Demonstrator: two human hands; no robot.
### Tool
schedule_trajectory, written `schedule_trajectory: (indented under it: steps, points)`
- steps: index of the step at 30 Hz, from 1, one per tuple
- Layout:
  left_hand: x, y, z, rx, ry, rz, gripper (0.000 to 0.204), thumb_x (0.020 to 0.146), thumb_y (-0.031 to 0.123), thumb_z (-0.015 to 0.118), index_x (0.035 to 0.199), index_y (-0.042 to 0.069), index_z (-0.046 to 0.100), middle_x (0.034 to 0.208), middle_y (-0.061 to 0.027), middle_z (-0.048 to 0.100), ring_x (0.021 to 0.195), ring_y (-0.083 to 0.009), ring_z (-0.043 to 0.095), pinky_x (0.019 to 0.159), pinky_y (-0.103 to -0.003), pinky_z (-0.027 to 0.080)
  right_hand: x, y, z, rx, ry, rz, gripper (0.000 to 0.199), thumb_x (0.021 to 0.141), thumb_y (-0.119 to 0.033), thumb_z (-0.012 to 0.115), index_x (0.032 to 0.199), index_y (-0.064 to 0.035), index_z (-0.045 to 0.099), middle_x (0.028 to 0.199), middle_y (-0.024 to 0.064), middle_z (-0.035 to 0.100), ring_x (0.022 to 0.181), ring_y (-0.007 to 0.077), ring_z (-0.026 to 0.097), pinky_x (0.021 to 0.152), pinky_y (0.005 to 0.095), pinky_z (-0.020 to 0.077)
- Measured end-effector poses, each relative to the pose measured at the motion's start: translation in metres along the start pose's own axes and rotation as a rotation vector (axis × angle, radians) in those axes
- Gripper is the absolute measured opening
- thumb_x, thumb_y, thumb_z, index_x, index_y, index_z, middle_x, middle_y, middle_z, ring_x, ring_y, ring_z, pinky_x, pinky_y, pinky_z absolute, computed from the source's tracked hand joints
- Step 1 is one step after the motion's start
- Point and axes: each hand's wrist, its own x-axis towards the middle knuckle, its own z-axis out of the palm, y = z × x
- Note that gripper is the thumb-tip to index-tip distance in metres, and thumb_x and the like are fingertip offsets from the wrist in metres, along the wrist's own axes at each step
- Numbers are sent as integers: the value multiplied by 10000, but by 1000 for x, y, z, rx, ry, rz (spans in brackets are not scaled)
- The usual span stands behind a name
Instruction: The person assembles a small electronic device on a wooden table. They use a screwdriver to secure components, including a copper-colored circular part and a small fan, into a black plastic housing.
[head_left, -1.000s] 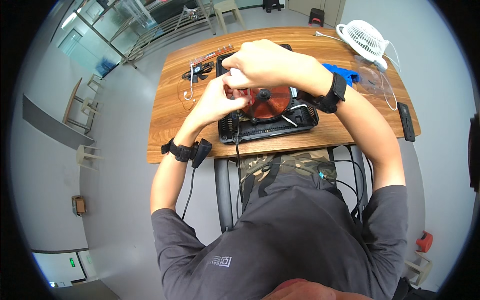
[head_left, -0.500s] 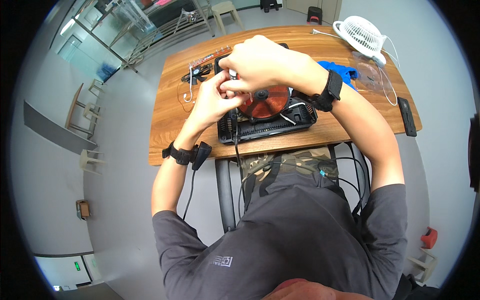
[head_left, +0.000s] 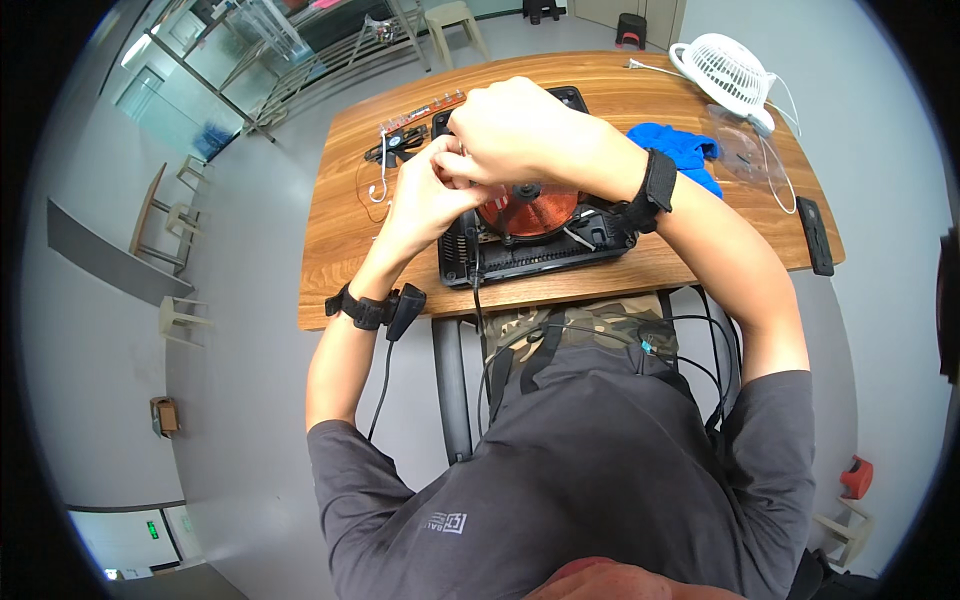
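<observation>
Compared with half a second ago, almost nothing has shifted: both my hands sit in the same knot over the far left corner of the opened black appliance (head_left: 540, 245), with the left fingers tucked slightly further under the right.

My left hand (head_left: 425, 195) is curled, fingertips pinched against something small that I cannot make out, because my right hand (head_left: 515, 130) lies clenched over the top and hides it. So both grips are closed, but on what I cannot tell.

The appliance lies on the wooden table (head_left: 340, 260), near its front edge, its copper-coloured coil (head_left: 530, 210) exposed just right of my hands. Further left lie a white cable (head_left: 381, 180) and small loose parts (head_left: 400, 140); right of the appliance is a blue cloth (head_left: 685, 150), with a white fan (head_left: 730, 70) at the far right corner.
</observation>
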Motion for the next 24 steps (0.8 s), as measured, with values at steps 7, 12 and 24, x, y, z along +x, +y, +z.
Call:
schedule_trajectory:
  steps: [7, 12, 24]
  points:
    - [-3, 2, -3, -77, -87, -66, 452, 828, -18, 734, 1235, 16, 543, 881, 18, 642, 798, -24, 618, 722, -191, 521, -3, 13, -12, 29, -91, -136, 364, 906, -374, 591, 879, -49, 753, 730, 187, 709, 682, 368, 706, 668, 438, 580]
    - [-2, 4, -4, -36, -140, -74, 389, 835, -31, 754, 1172, 17, 566, 877, -3, 668, 810, -80, 672, 743, -246, 560, 1, 11, -5, 30, -116, -86, 352, 895, -351, 595, 865, -34, 746, 696, 184, 695, 658, 371, 695, 652, 449, 573]
    - [-5, 7, 4, -62, -14, -51, 436, 753, 97, 827, 1115, -27, 617, 962, -49, 694, 877, -94, 649, 789, -260, 535, -5, 9, -10, 83, -81, -167, 317, 884, -347, 627, 917, -39, 696, 740, 183, 705, 679, 373, 699, 644, 453, 567]
